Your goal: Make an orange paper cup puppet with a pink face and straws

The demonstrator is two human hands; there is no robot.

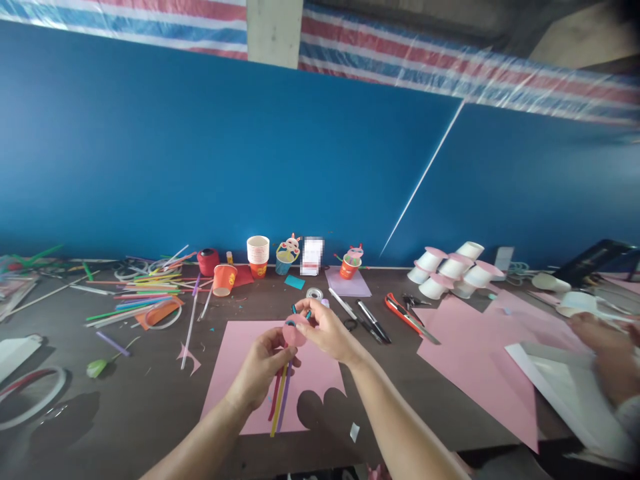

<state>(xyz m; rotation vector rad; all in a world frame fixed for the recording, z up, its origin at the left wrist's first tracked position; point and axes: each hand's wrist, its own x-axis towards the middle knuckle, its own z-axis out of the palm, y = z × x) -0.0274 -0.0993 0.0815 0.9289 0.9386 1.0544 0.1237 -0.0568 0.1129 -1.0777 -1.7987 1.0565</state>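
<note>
The left grip (263,367) pinches a bundle of 3 narrow strips, red, yellow and purple (279,403), just under the lower edge of a small round pink paper disc (294,335); the right grip (324,325) clasps the disc itself, thumb on its face and fingers behind. At this size I can't tell whether the strips are fixed to the disc or only pressed against it. If they are merely held, easing the left thumb could let 1 of the 3 slide or fan out crooked. The disc looks like thin paper, so opposite pulls from the 2 sides might crease or tear it. The 2 small blue-and-dark tips (309,314) standing above it could be bent by the right fingers.

Both wrists turn inward, fingertips nearly meeting above the large pink paper sheet (235,373). The forearms slant in from the lower edge of the view, the left almost straight, the right reaching across more steeply. The strips hang down over the sheet, near its scalloped cut-away corner.

Farther right on the dark brown worktop (165,413), a red-orange utility cutter (400,312) lies beside 2 pens (373,320); a wide outward swing of the right forearm could knock them.
</note>
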